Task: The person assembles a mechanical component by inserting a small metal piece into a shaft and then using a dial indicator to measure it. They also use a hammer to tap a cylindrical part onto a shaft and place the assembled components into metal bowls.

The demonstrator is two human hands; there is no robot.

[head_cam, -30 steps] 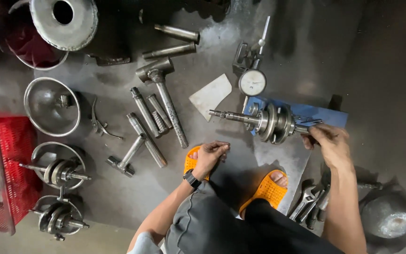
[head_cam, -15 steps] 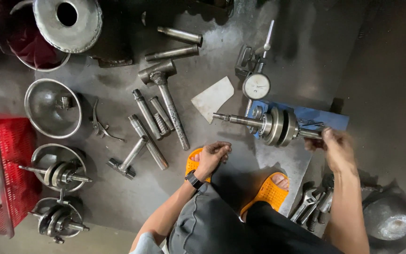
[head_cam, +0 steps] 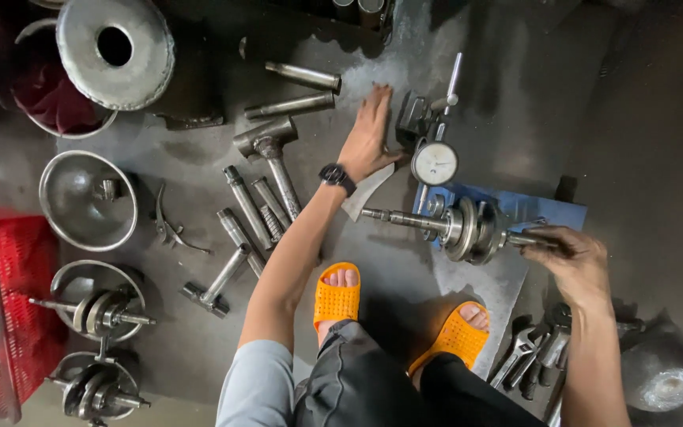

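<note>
A steel crankshaft (head_cam: 460, 227) lies across a blue stand (head_cam: 551, 212) on the grey floor. My right hand (head_cam: 575, 261) grips the shaft's right end. My left hand (head_cam: 369, 134) is stretched forward, fingers apart and flat near the floor, beside a dial gauge (head_cam: 434, 163) on its dark stand (head_cam: 416, 115). A pale sheet (head_cam: 361, 198) lies under my left wrist, which wears a black watch (head_cam: 337, 175).
Several steel rods and a hammer (head_cam: 272, 154) lie left of my arm. Metal bowls (head_cam: 88, 199) and more crankshafts (head_cam: 96, 312) sit at the left by a red crate (head_cam: 5, 316). Wrenches (head_cam: 535, 356) lie at the right. My feet wear orange sandals (head_cam: 336, 299).
My left hand left the orange sandal and reached forward to the dial gauge's stand. My right hand stays on the crankshaft's end.
</note>
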